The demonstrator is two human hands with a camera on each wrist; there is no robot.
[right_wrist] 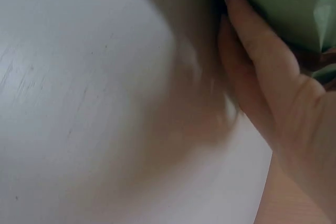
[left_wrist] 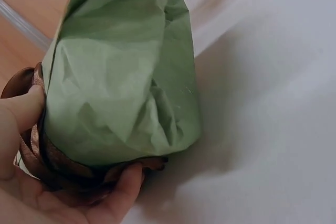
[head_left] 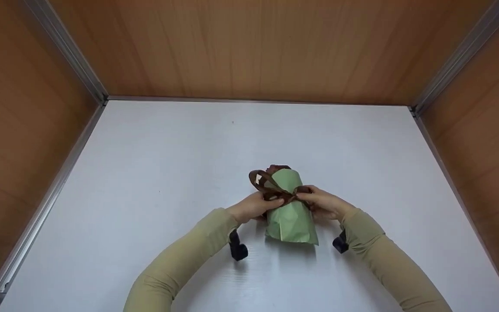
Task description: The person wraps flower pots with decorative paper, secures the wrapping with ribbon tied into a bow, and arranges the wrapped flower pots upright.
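Observation:
A bundle wrapped in crinkled green paper [head_left: 290, 223], like a small bouquet, lies on the white table. Something reddish-brown and ruffled [head_left: 277, 168] pokes out of its far end. Brown satin ribbon [head_left: 293, 196] circles its middle, tied with a loop standing up on the left. My left hand [head_left: 251, 208] grips the bundle from the left, thumb over the ribbon; in the left wrist view its fingertip presses the ribbon's lower side. At the knot, my right hand [head_left: 324, 203] pinches the ribbon, while its other fingers lie along the paper's side in the right wrist view.
The white tabletop [head_left: 180, 143] spreads around the bundle. Wood-grain panels stand at the back [head_left: 249, 52], left [head_left: 28, 121] and right [head_left: 487, 121], edged with metal rails. Black wrist-worn pieces hang under the left sleeve [head_left: 202, 236] and the right sleeve [head_left: 396, 260].

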